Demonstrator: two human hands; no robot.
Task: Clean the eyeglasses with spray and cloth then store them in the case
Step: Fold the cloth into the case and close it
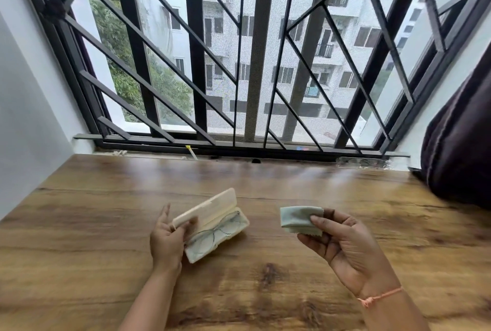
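A cream eyeglass case point(233, 229) lies open on the wooden table point(265, 187), its lid raised. Thin-framed eyeglasses point(220, 229) rest folded inside the case's lower half. My left hand point(166, 240) is at the case's near-left end, its fingers on the edge of the lid. My right hand point(345, 245) is raised to the right of the case and pinches a small folded pale green cloth point(299, 219) between thumb and fingers. No spray bottle is in view.
A barred window point(252, 65) runs along the table's far edge. A dark curtain point(462, 150) hangs at the right and touches the tabletop there. A white wall point(26, 118) bounds the left side.
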